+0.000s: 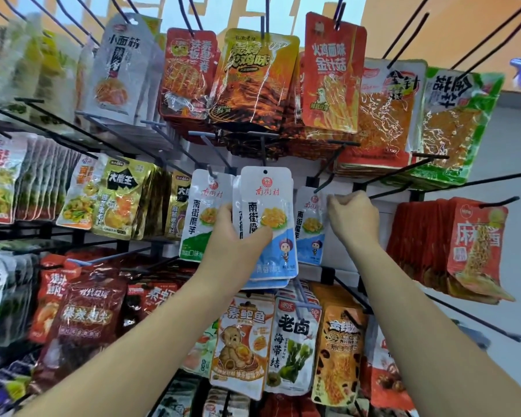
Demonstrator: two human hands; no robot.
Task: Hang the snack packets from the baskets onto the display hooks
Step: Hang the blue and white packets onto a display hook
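Mid-frame, your L hand (238, 236) grips 南街村 packs (268, 212), R hand (354, 219) curls beside a hung pack (309, 227), grip unclear, orange wall (388, 13) up top.

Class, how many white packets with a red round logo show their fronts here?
3: a green-bottomed packet hanging left, the front packet gripped by the left hand, a blue-bottomed packet hanging beside the right hand. Others hide behind the gripped one.
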